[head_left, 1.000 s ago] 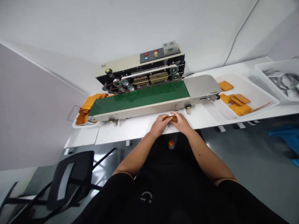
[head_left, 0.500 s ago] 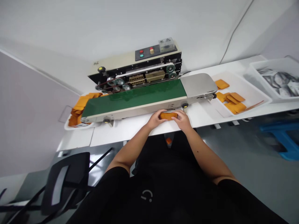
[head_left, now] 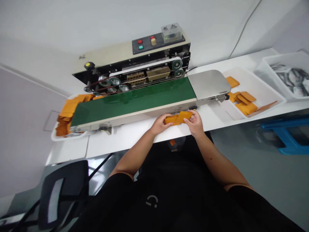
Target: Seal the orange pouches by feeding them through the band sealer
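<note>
Low over the white table's front part, my left hand [head_left: 161, 124] is closed on an orange packet [head_left: 170, 120]. My right hand [head_left: 195, 123] pinches another orange packet [head_left: 184, 117] by its right side, and this one is tilted up and overlaps the left one. Whether the left hand holds more than one packet I cannot tell. Just beyond both hands runs the front side of a band sealer [head_left: 154, 71] with a green conveyor belt [head_left: 135, 101]. Bare belt shows along its length.
To the right, a white bin [head_left: 262, 87] holds several orange packets, and a second bin [head_left: 270, 64] holds grey-silver packets. Another bin [head_left: 61, 138] at the left is heaped with orange packets. A black chair [head_left: 65, 190] and a blue stool [head_left: 285, 135] stand near the table.
The orange packets, squared together between both hands before, are now fanned apart, the right hand drawing one up and to the right. The view has shifted slightly.
</note>
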A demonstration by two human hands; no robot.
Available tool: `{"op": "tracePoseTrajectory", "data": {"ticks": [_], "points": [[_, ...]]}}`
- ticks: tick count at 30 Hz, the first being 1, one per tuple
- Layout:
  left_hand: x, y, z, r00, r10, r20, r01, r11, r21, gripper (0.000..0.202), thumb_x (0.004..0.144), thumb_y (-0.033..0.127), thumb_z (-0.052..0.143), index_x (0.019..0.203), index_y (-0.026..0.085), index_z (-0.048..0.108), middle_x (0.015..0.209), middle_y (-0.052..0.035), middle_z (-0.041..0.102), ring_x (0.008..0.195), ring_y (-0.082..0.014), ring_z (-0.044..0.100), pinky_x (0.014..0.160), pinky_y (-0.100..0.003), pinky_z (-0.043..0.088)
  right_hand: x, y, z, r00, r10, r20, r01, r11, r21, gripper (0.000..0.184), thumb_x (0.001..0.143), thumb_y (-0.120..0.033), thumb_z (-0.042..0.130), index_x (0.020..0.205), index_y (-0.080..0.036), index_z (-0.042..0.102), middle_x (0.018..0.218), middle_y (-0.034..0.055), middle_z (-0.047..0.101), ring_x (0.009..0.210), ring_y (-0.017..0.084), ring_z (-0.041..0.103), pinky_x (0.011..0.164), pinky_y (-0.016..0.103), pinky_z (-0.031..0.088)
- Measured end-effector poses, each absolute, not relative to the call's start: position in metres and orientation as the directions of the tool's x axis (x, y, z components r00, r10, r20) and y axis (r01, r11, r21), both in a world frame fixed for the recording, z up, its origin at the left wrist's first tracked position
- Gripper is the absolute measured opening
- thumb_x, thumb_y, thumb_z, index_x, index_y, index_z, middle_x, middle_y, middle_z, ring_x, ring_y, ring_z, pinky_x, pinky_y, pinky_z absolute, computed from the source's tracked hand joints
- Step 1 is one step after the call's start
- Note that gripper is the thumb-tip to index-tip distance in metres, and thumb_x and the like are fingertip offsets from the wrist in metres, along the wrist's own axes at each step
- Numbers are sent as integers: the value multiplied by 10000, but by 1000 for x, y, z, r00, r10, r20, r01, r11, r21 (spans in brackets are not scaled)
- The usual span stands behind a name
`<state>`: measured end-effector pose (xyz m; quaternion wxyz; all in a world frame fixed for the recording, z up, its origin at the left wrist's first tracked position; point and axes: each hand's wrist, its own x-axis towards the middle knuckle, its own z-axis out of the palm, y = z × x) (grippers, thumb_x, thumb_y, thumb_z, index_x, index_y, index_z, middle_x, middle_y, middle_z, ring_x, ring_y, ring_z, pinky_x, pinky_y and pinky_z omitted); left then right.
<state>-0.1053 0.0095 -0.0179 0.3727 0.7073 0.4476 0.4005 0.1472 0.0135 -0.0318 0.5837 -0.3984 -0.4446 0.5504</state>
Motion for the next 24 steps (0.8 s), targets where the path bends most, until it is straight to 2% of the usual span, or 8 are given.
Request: {"op": "tracePoseTrajectory", "data": {"ticks": [6,8,11,14,17,19,22,24], "points": [[-104,10,-18,295,922,250,342,-346,874,478,974,450,816,1365,191,723,1273,-142,799,1104,-268,775,979,-387,612,148,6,-35,87,987,136,-207,151,-967,537,842,-444,915,1251,-268,615,1123,60,773,999,226,793,975,410,687],[-103,10,-18,298,918,261,341,-358,869,481,972,449,818,1369,194,724,1279,-141,798,1126,-275,773,1001,-395,608,148,4,-37,103,982,159,-222,179,-959,609,856,-427,910,1342,-298,565,1176,58,753,1027,222,792,961,398,694],[-103,11,-17,308,911,275,335,-375,865,494,973,471,818,1375,199,726,1290,-144,797,1148,-284,773,1020,-405,607,150,3,-38,99,974,205,-202,221,-954,817,841,-406,927,1514,-351,467,1239,58,700,1046,224,783,942,394,706],[-103,9,-14,310,906,289,325,-387,863,517,982,502,808,1393,202,722,1315,-152,795,1176,-291,772,1038,-410,604,152,0,-37,119,965,236,-165,253,-953,903,830,-394,938,1592,-362,455,1267,64,664,1091,225,762,980,391,698],[-103,8,-11,328,896,300,322,-405,856,524,996,526,791,1405,204,725,1337,-155,796,1203,-290,770,1067,-414,596,152,-6,-34,186,961,206,-186,241,-953,731,854,-403,919,1491,-317,572,1311,74,676,1173,224,742,1039,390,673],[-103,6,-10,349,887,301,321,-416,851,516,1007,542,773,1396,205,733,1324,-150,806,1192,-285,775,1064,-411,597,152,-11,-31,230,962,150,-223,202,-954,562,868,-438,901,1336,-282,631,1251,66,705,1096,211,750,980,391,684],[-103,5,-9,361,881,305,323,-425,846,495,1029,557,736,1373,201,743,1307,-146,815,1171,-278,782,1048,-404,604,153,-17,-22,303,947,104,-230,179,-956,420,877,-472,876,1126,-258,614,1063,31,714,921,184,734,893,382,686],[-103,4,-9,355,886,299,337,-420,843,486,1039,561,717,1365,201,747,1298,-144,818,1158,-276,783,1037,-401,607,153,-20,-11,346,932,107,-200,185,-962,405,878,-452,866,1080,-264,570,1016,22,701,915,186,730,897,377,678]]}}
